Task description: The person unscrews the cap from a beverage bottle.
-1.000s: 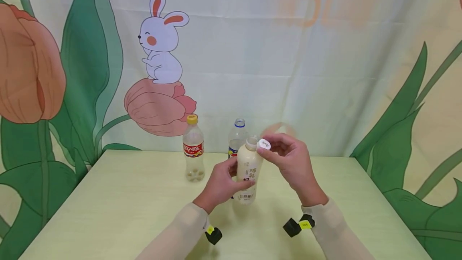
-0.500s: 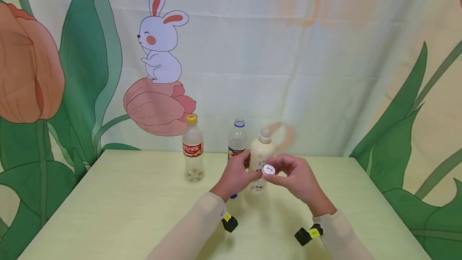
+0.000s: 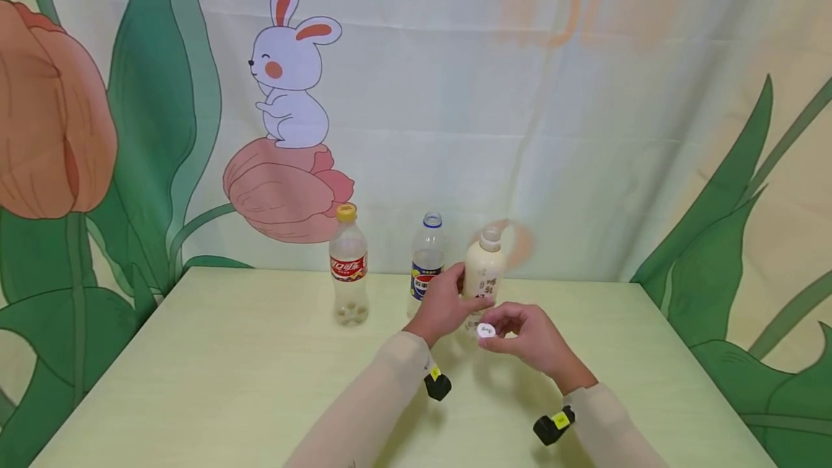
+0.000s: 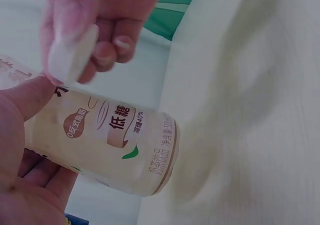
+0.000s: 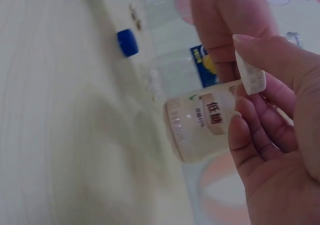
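Note:
A cream-coloured milk tea bottle (image 3: 486, 266) stands upright, its neck uncapped, near the back of the table. My left hand (image 3: 447, 302) grips its lower body from the left, thumb across the label. Whether the base touches the table is hard to tell. My right hand (image 3: 529, 338) pinches a white bottle cap (image 3: 486, 331) between thumb and fingers, in front of the bottle's lower part. The right wrist view shows the cap (image 5: 250, 72) edge-on, close before the bottle (image 5: 202, 122).
Left of the milk tea stands an uncapped clear bottle with a blue label (image 3: 425, 276). Further left is a red-labelled bottle with a yellow cap (image 3: 348, 266). A blue cap (image 5: 127, 42) lies on the table (image 3: 227, 381). Behind hangs a printed curtain (image 3: 416, 92).
The milk tea bottle has moved right and back in my left hand. My right hand has come down from the bottle's mouth with the white cap.

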Available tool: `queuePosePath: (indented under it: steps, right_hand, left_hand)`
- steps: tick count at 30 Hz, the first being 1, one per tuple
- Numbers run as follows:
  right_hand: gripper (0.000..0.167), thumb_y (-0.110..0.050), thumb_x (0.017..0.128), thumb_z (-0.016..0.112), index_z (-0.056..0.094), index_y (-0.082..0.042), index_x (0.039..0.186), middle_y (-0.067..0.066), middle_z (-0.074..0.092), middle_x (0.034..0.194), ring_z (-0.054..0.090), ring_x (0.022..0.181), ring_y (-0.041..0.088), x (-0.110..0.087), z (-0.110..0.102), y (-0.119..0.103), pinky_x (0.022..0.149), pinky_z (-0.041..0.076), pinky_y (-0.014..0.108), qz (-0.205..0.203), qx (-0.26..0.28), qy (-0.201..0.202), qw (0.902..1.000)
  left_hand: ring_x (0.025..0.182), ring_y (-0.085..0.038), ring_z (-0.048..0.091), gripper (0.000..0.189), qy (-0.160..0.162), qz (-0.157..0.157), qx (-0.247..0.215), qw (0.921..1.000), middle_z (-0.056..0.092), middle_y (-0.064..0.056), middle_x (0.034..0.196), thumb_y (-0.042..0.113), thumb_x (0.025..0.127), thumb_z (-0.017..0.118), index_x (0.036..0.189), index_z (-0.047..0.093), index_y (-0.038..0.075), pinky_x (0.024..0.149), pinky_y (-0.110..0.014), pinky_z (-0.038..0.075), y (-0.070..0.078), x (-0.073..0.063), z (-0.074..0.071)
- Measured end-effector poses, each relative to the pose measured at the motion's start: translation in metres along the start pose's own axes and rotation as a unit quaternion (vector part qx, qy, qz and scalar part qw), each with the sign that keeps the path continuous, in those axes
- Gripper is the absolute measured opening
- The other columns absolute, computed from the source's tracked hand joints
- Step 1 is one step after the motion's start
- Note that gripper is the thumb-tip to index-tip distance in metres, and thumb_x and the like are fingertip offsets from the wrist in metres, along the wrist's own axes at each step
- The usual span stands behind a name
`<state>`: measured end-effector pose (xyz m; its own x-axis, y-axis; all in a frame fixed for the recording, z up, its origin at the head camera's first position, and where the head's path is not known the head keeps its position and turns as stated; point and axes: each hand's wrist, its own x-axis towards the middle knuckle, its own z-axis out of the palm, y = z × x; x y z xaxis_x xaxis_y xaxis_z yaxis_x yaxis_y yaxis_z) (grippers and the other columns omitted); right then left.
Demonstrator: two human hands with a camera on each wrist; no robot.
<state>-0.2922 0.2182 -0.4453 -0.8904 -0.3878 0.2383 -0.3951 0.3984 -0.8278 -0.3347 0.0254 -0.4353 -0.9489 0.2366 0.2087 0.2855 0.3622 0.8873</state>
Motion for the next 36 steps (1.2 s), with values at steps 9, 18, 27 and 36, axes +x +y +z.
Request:
queuePosePath:
  steps: [9,18,27,36]
  right_hand:
    - [0.029,-0.021,0.079,0.09,0.076,-0.014,0.104,0.005,0.074,0.094,0.067,0.08,0.014,0.006,0.003,0.023,0.073,0.059,0.025,0.012,-0.042,-0.011,0.999]
    - [0.028,-0.017,0.079,0.09,0.078,-0.01,0.103,0.005,0.075,0.094,0.065,0.077,0.014,0.011,0.004,0.033,0.07,0.057,0.023,0.029,-0.067,-0.029,0.9969]
    - [0.024,-0.019,0.079,0.09,0.077,-0.014,0.098,-0.002,0.072,0.088,0.062,0.077,0.014,0.016,0.006,0.037,0.069,0.056,0.023,0.058,-0.114,-0.046,0.9907]
    - [0.021,-0.016,0.076,0.091,0.077,-0.012,0.091,-0.001,0.073,0.084,0.062,0.074,0.01,0.021,0.01,0.042,0.068,0.055,0.022,0.068,-0.145,-0.055,0.9855]
  left_hand:
    - [0.122,-0.025,0.065,0.059,0.007,0.008,0.006,0.9999,0.068,-0.008,0.132,0.028,0.087,0.084,0.136,0.056,0.011,0.106,-0.044,0.054,-0.009,0.017,0.011]
    - [0.121,-0.025,0.066,0.057,0.014,-0.007,-0.002,0.9999,0.068,-0.008,0.131,0.028,0.087,0.084,0.134,0.056,0.012,0.106,-0.044,0.054,-0.014,0.029,0.02]
    - [0.125,-0.026,0.064,0.057,0.009,-0.008,-0.009,0.9999,0.067,-0.009,0.134,0.026,0.087,0.083,0.135,0.055,0.012,0.11,-0.045,0.052,-0.017,0.034,0.028]
    - [0.127,-0.026,0.063,0.057,0.012,-0.018,-0.006,0.9997,0.066,-0.009,0.137,0.023,0.088,0.083,0.136,0.054,0.012,0.111,-0.046,0.05,-0.016,0.036,0.03]
